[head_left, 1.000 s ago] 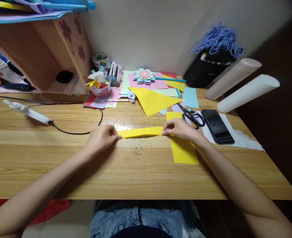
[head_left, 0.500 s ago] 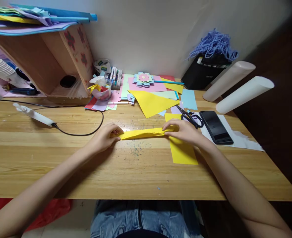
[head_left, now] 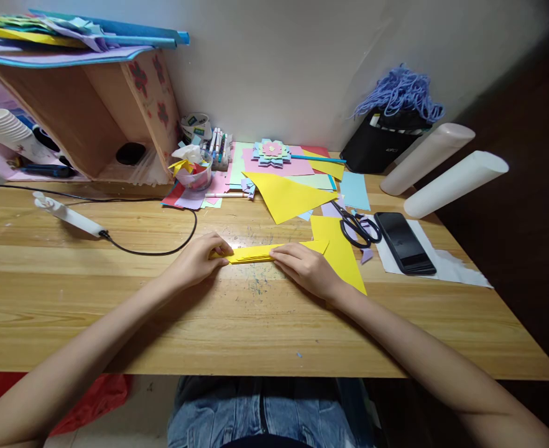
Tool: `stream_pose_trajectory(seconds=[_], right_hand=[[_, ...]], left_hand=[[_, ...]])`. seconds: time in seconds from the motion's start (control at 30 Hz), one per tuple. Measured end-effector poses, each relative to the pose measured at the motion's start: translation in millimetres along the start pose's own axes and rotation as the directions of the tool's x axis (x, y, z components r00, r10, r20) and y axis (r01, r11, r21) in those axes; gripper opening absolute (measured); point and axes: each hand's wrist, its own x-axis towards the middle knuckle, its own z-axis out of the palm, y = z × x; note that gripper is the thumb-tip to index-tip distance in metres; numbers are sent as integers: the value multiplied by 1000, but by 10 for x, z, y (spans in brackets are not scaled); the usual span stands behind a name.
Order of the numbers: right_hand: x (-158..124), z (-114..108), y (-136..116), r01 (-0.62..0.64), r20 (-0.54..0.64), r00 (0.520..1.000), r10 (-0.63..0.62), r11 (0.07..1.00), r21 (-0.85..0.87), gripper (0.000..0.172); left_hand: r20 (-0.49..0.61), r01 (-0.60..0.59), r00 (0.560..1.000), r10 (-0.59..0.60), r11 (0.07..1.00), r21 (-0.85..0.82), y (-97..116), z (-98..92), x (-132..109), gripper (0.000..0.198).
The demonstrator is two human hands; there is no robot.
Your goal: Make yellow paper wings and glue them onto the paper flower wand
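A narrow folded strip of yellow paper (head_left: pixel 250 254) lies across the middle of the wooden table, its layers showing along the near edge. My left hand (head_left: pixel 204 256) pinches its left end. Around the strip's middle, my right hand (head_left: pixel 304 266) presses with its fingers closed on the layers. The strip's right end reaches out past that hand, over a flat yellow sheet (head_left: pixel 344 255) partly covered by my right hand and wrist. Beyond the strip lies a larger yellow paper piece (head_left: pixel 286 198), and black-handled scissors (head_left: pixel 355 225) rest at its right.
A black phone (head_left: pixel 405 242) lies on white paper at the right, near two white rolls (head_left: pixel 456 183). Behind stand a black holder (head_left: pixel 379 146) with blue yarn, a layered paper flower (head_left: pixel 272 152) and a cup of scraps (head_left: pixel 194 174). A corded white device (head_left: pixel 71 216) sits left.
My right hand has moved left along the strip, from its right end to around its middle, uncovering that end. My left hand keeps its place.
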Motion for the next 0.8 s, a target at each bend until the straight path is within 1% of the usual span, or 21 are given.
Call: stream_pose_trajectory(seconds=[0.17, 0.23, 0.3, 0.4, 0.53, 0.67, 0.8], right_hand=[[-28, 57, 27, -22, 40, 999, 22, 1000, -3, 25], [-33, 77, 30, 3, 54, 999, -1, 999, -39, 25], [-29, 90, 22, 39, 76, 997, -32, 994, -98, 24], [0, 96, -17, 59, 116, 993, -38, 980, -190, 21], [61, 98, -83, -10, 126, 991, 44, 964, -265, 20], [92, 93, -93, -83, 92, 990, 106, 972, -219, 20], [94, 62, -64, -81, 106, 990, 98, 984, -158, 19]], left_hand=[[24, -17, 1000, 16, 999, 40, 4, -12, -20, 10], [33, -28, 999, 24, 995, 99, 46, -10, -46, 11], [28, -62, 998, 58, 977, 202, 118, 17, -69, 15], [29, -151, 988, 151, 911, 383, 261, 113, -57, 24], [128, -294, 955, 266, 815, 500, 430, 290, 85, 21], [157, -376, 923, 352, 731, 570, 502, 409, 256, 21], [189, -467, 867, 461, 618, 633, 528, 437, 325, 15]])
